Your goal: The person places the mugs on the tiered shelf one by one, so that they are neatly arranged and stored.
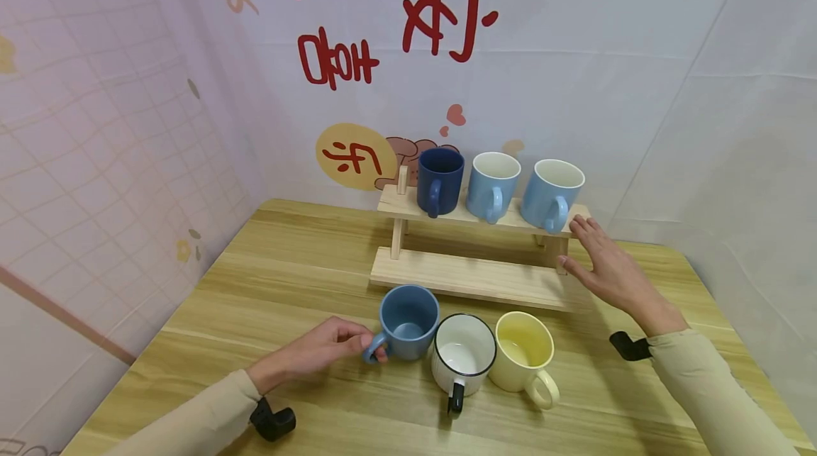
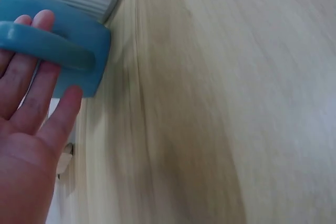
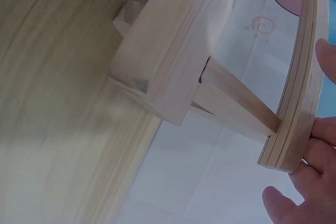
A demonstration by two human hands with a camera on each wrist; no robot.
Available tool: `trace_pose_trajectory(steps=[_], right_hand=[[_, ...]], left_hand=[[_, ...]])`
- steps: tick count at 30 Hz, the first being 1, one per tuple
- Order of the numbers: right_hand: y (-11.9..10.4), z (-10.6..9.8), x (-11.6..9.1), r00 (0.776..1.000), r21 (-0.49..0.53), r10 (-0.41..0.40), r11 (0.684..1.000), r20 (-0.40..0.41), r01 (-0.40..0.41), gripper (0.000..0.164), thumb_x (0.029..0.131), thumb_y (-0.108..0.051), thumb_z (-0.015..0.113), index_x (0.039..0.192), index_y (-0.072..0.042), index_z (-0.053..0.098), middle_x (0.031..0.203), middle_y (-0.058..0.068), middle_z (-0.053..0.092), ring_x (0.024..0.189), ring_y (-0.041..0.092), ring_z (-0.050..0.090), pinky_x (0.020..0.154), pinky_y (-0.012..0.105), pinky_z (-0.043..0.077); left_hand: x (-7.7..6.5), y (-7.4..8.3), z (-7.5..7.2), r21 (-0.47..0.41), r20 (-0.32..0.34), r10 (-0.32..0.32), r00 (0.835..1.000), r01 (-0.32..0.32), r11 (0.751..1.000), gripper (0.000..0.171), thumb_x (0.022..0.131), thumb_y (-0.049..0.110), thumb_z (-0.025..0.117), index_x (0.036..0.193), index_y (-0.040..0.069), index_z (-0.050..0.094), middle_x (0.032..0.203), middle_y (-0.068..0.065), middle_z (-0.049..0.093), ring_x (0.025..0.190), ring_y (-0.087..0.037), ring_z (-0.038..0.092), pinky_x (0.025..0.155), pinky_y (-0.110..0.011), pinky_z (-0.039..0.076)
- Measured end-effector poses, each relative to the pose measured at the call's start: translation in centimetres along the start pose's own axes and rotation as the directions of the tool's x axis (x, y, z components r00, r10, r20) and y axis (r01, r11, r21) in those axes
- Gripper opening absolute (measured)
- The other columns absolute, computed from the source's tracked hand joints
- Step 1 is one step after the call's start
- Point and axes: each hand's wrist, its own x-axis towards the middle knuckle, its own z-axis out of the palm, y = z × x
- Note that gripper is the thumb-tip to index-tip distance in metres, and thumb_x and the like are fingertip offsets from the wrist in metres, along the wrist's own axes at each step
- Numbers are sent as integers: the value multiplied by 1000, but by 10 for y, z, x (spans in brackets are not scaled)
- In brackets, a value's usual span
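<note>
My left hand (image 1: 322,348) holds the grey-blue mug (image 1: 410,321) by its handle, with fingers passed through the loop of the handle (image 2: 50,45). That mug stands upright on the table, left of a white mug with a black rim (image 1: 464,349) and a yellow mug (image 1: 523,346). At the right end of the two-tier wooden rack (image 1: 459,275), my right hand (image 1: 615,271) has its fingers extended by the upper board (image 3: 302,93). Nearest to it on that board is the right light blue mug (image 1: 552,193). Whether the fingertips press the board I cannot tell.
A navy mug (image 1: 440,183) and another light blue mug (image 1: 493,186) also stand on the upper board. The lower board (image 1: 510,282) lies just behind the front mugs. A printed cloth backdrop (image 1: 574,52) rises behind the wooden table (image 1: 274,264).
</note>
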Motion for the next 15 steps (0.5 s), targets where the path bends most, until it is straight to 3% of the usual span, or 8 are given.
trace_pose_trajectory(steps=[7,15], right_hand=[[-1,0,0,1000,-1,2,1000,1,-2,81,103,-37,66,160,7,27,165,30,24,154,48,17,118,68,21],[0,2,-1,1000,-1,-5,1000,-8,5,81,103,-36,66,160,7,27,166,29,23,154,47,16,119,67,21]], left_hand=[[5,1,3,26,-11,-40,999,40,999,38,113,24,45,111,1,76,108,-12,78,109,-17,68,98,-29,50],[9,3,7,57,-2,0,1000,0,998,34,112,19,47,104,-2,73,98,-17,77,101,-13,68,96,-28,51]])
